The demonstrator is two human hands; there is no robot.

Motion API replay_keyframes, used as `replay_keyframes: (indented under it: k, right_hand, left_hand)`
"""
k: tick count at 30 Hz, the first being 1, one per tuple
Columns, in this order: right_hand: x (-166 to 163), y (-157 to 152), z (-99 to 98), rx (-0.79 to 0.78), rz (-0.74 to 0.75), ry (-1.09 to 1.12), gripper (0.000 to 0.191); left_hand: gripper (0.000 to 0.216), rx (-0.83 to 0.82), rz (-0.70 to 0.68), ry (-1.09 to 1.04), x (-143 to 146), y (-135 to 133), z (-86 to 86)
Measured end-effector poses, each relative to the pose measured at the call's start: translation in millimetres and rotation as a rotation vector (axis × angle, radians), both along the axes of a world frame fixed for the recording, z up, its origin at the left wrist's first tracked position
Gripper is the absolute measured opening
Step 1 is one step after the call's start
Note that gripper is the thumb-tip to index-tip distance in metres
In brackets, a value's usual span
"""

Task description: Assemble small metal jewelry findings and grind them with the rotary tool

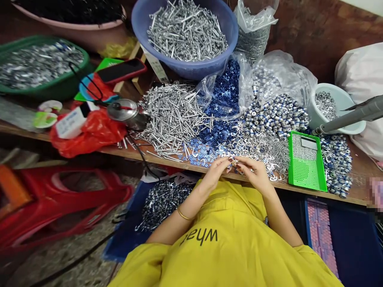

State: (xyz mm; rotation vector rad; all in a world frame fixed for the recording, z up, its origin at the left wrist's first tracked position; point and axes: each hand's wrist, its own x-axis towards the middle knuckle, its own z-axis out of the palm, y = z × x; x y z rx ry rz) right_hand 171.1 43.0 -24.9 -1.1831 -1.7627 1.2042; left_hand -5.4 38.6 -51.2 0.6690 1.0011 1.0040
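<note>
Both hands meet at the near edge of the tabletop (353, 193), fingertips touching. The left hand (216, 170) and right hand (253, 172) each pinch a small metal part (234, 162) between them; its shape is too small to make out, and so is its long axis. The piece sits dead centre between the two grips, neither hand nearer.

Just beyond the fingers lies a spread of silver hooks (263, 149). Farther toward the back are a pile of silver pins (172, 115), blue pieces (223, 99) and striped beads (275, 113). A green perforated tray (306, 171) lies to the right, near the right hand.
</note>
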Motion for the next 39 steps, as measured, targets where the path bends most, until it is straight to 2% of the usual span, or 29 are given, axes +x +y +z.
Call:
replay_keyframes:
  k: [3, 7, 10, 13, 15, 18, 20, 22, 24, 26, 27, 29, 31, 32, 33, 35, 37, 38, 39]
  right_hand:
    - [1.3, -2.7, -0.3, -0.007, -0.021, 0.104, 0.037]
    - [1.0, -2.4, 1.3, 0.167, -0.074, 0.068, 0.023]
    - [0.8, 1.2, 4.9, 0.299, -0.026, 0.024, 0.019]
    - [-1.0, 3.8, 6.0, 0.359, 0.054, 0.024, 0.019]
    - [-4.3, 1.8, 4.2, 0.349, 0.028, 0.035, 0.016]
    - [-6.5, -6.1, 0.2, 0.223, -0.117, 0.135, 0.009]
    - [4.3, -9.2, -1.6, 0.159, -0.219, 0.215, 0.009]
    - [34.4, -6.5, -1.9, 0.231, -0.422, 0.216, 0.012]
    - [86.7, 1.3, -0.7, 0.410, -0.788, 0.095, 0.016]
    - [154.4, 10.9, 0.0, 0.547, -1.199, -0.154, 0.021]
    - [189.5, 15.9, -0.5, 0.569, -1.339, -0.321, 0.022]
    - [252.0, 25.4, -4.0, 0.520, -1.460, -0.570, 0.022]
    - [292.0, 33.6, -8.9, 0.411, -1.427, -0.715, 0.019]
    - [300.7, 36.6, -10.6, 0.379, -1.397, -0.746, 0.018]
    - [301.5, 38.4, -11.4, 0.383, -1.376, -0.752, 0.019]
    - [280.5, 38.3, -9.8, 0.496, -1.384, -0.697, 0.024]
    - [237.0, 33.9, -5.1, 0.658, -1.389, -0.578, 0.029]
    - [210.6, 31.3, -2.6, 0.696, -1.349, -0.517, 0.030]
    - [183.3, 29.4, -0.4, 0.697, -1.243, -0.461, 0.028]
  left_hand:
    - [0.023, -0.116, 0.013, -0.159, 0.2, -1.0, 2.4]
    - [0.018, -0.262, -0.025, -0.352, 1.3, -3.8, 4.8]
    - [0.020, -0.288, -0.054, -0.403, 2.5, -5.8, 6.4]
    - [0.023, -0.292, -0.048, -0.392, 3.5, -7.3, 8.4]
    - [0.022, -0.269, -0.056, -0.368, 4.0, -8.6, 9.6]
    - [0.018, -0.178, -0.109, -0.327, 3.9, -12.0, 10.8]
    - [0.020, -0.128, -0.116, -0.289, 1.9, -14.4, 10.8]
    - [0.021, -0.104, -0.074, -0.234, -2.3, -15.0, 9.3]
    - [0.019, -0.080, -0.010, -0.169, -7.6, -12.7, 6.0]
    - [0.020, -0.082, 0.015, -0.135, -11.4, -8.5, 2.0]
    - [0.020, -0.090, 0.014, -0.127, -12.2, -6.5, 0.4]
    - [0.021, -0.108, -0.003, -0.117, -11.3, -3.8, -1.2]
    - [0.021, -0.115, -0.017, -0.108, -8.5, -3.4, -0.2]
    - [0.021, -0.111, -0.016, -0.102, -7.0, -4.0, 1.0]
    - [0.022, -0.103, -0.006, -0.096, -5.7, -4.9, 2.4]
    - [0.022, -0.086, 0.029, -0.084, -4.1, -7.0, 5.0]
    - [0.022, -0.078, 0.066, -0.076, -4.1, -8.7, 6.4]
    - [0.023, -0.078, 0.079, -0.072, -4.6, -9.1, 6.6]
    - [0.023, -0.078, 0.088, -0.068, -5.2, -9.1, 6.6]
